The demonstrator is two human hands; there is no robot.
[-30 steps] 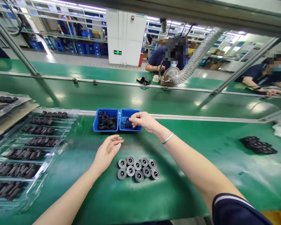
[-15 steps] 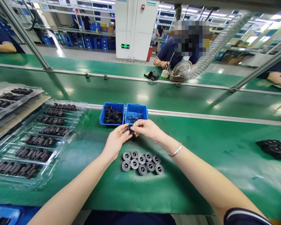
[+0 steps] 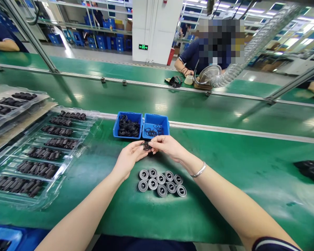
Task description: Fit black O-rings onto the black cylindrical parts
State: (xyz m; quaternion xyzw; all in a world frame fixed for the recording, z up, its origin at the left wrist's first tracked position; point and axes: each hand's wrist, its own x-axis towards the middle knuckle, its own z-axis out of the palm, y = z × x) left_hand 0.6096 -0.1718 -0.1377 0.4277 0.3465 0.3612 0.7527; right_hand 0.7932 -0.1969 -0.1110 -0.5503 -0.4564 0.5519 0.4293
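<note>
Between both hands, just in front of two blue bins, is a small bunch of black rings [image 3: 147, 146]. My left hand [image 3: 129, 155] grips it from the left, and the fingertips of my right hand [image 3: 166, 145] pinch at its right side. Many black rings are heaped in the left blue bin [image 3: 116, 131], fewer lie in the right blue bin [image 3: 166, 129]. Nearer to me, several round grey parts [image 3: 162, 179] stand in a cluster on the green table [image 3: 115, 216], hollow faces up.
Clear trays [image 3: 64, 164] with rows of black parts fill the left side. Black parts [image 3: 312, 170] lie at the far right. A metal rail [image 3: 146, 84] crosses behind; beyond it a person [image 3: 189, 57] sits by a flexible duct [image 3: 264, 38]. A blue crate [image 3: 15, 232] is at lower left.
The view has shifted slightly, so most things appear a little further right. Both hands stay together at the rings, and the bunch shows more openly between the fingers.
</note>
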